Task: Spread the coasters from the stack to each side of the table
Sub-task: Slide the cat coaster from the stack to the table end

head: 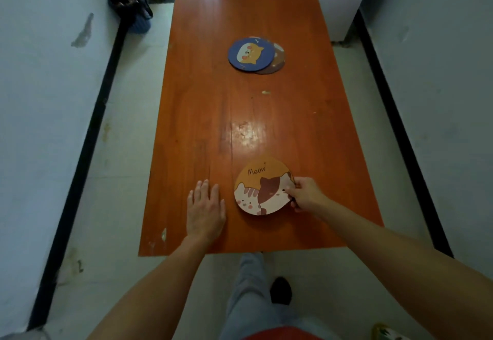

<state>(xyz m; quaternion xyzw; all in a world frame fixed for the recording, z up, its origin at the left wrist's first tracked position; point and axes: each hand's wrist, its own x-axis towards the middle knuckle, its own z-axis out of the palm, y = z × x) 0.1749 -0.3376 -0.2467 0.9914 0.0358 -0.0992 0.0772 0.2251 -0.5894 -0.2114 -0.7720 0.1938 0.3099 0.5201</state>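
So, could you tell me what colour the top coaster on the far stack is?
Dark blue with an orange cartoon cat, on the top coaster; the head view shows it.

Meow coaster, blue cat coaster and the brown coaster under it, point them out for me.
Meow coaster (262, 186): head view, on the printed cat faces.
Blue cat coaster (250, 53): head view, on the orange cat print.
Brown coaster (278, 61): head view, on its exposed right edge.

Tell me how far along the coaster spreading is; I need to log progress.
Nothing clearly placed yet. In hand: the right hand pinches the Meow coaster at the near end of the table; the left hand rests flat. Left: the blue coaster overlaps the brown coaster mid-table.
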